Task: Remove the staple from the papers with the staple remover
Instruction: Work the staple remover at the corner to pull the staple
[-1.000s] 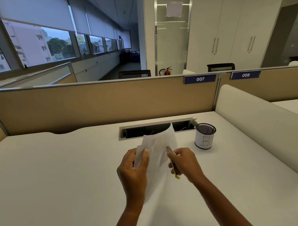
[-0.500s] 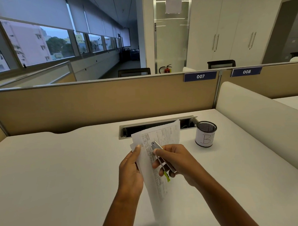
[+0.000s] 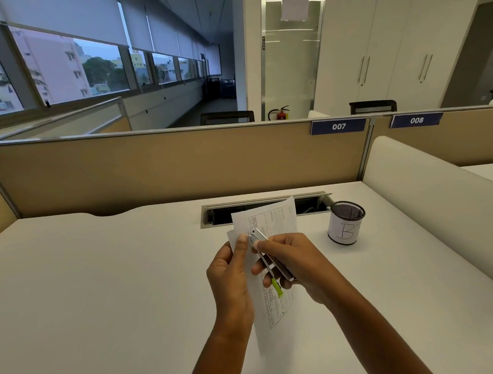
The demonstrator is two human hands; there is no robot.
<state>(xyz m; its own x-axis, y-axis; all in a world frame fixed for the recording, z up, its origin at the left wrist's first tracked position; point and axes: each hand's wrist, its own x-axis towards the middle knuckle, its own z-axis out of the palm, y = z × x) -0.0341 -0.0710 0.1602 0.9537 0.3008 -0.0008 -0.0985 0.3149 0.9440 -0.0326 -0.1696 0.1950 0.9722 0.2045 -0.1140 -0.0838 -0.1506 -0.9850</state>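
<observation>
My left hand [image 3: 229, 275] holds the printed white papers [image 3: 272, 222] upright above the desk, thumb pressed near their upper left corner. My right hand [image 3: 295, 265] grips a slim metal staple remover [image 3: 266, 255] with a green end. Its silver tip lies on the front sheet right beside my left thumb. The staple itself is too small to make out.
A white desk [image 3: 102, 278] stretches below. A black mesh cup [image 3: 345, 222] marked with a letter stands to the right. An open cable slot [image 3: 221, 213] runs along the back, before a tan partition [image 3: 154, 168]. A white padded divider [image 3: 438, 201] borders the right.
The papers turned so the printed face shows. My right hand brought the remover's tip up to the upper left corner, close to my left thumb.
</observation>
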